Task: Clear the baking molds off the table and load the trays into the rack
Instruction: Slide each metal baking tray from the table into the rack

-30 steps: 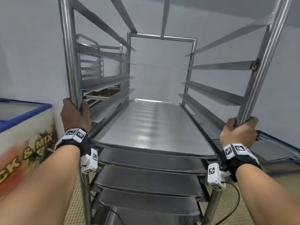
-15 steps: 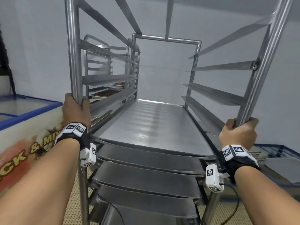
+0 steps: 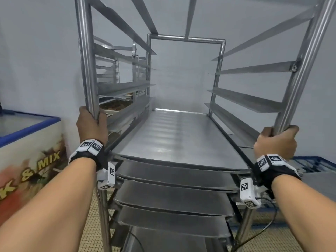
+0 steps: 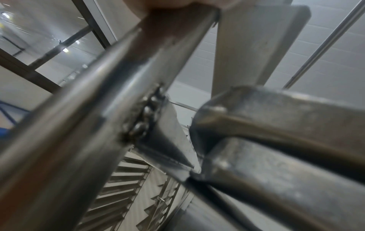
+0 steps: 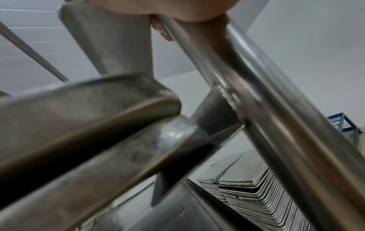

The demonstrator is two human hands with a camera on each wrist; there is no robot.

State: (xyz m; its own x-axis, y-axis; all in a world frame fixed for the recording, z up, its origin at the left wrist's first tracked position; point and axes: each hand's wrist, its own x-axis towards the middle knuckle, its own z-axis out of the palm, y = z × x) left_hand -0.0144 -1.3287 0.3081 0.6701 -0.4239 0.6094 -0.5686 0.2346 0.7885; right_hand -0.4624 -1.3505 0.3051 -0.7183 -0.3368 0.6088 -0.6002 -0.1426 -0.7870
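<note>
Both hands are wrapped around the front uprights of the rack (image 3: 185,39). The left hand (image 3: 91,124) has its fingers curled fully round the left post (image 3: 86,60), a closed grip with the thumb on the inner side; in the left wrist view only a sliver of the hand shows at the top edge above the post (image 4: 118,87). The right hand (image 3: 276,140) clasps the right post (image 3: 301,60) the same way, knuckles toward the camera, and the right wrist view shows a finger (image 5: 161,29) tucked behind that post (image 5: 276,109).

Between the two posts, just below the hands, the top tray (image 3: 174,137) sits pushed into the rack on its side rails — a bare, shiny metal sheet reaching to the back frame. Under it three more trays (image 3: 171,197) are stacked on lower rails, their rounded front edges stepping down toward the tiled floor (image 3: 91,224). The rails above the top tray hold nothing.

Behind the left post stands a second rack (image 3: 116,77), one of its levels carrying a tray with something brown (image 3: 116,106) on it; what it is cannot be made out. To the left is a chest freezer (image 3: 27,151) with a blue rim and "& MIX" lettering. To the right, the right wrist view shows a pile of flat metal sheets (image 5: 252,192) beside the rack — near a blue frame (image 5: 343,123) against the grey wall (image 3: 36,51).
</note>
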